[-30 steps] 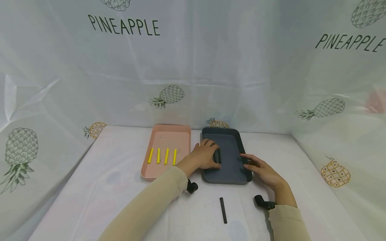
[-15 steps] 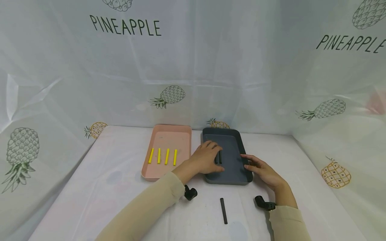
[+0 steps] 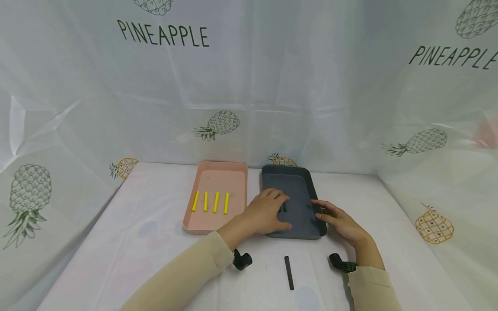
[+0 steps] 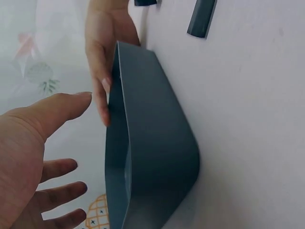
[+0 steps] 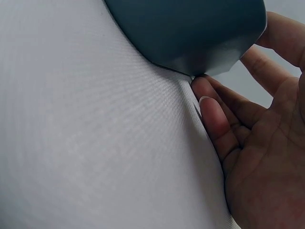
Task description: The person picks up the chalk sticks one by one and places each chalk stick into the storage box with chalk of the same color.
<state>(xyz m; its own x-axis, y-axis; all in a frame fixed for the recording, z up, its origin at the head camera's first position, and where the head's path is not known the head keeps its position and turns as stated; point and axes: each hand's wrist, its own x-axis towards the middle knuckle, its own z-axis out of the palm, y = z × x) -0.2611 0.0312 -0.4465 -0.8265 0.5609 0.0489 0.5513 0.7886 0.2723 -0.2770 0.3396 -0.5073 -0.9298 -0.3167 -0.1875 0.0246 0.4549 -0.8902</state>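
My left hand hovers over the left side of the dark grey tray, thumb and fingers spread and holding nothing. Short dark sticks lie in that tray just beyond it, partly hidden by the hand. In the left wrist view the thumb and fingers of this left hand stand apart, clear of the tray wall. My right hand holds the tray's right rim. The right wrist view has its lower fingers against the tray's outer corner, others reaching over the rim.
A pink tray stands to the left, with several yellow sticks in a row. Another dark stick lies on the white tablecloth in front of the grey tray. A pineapple-print curtain hangs behind the table.
My left hand has drawn back toward me and slightly right, away from the dark sticks in the grey tray, its fingers spreading. The right hand stays at the rim.
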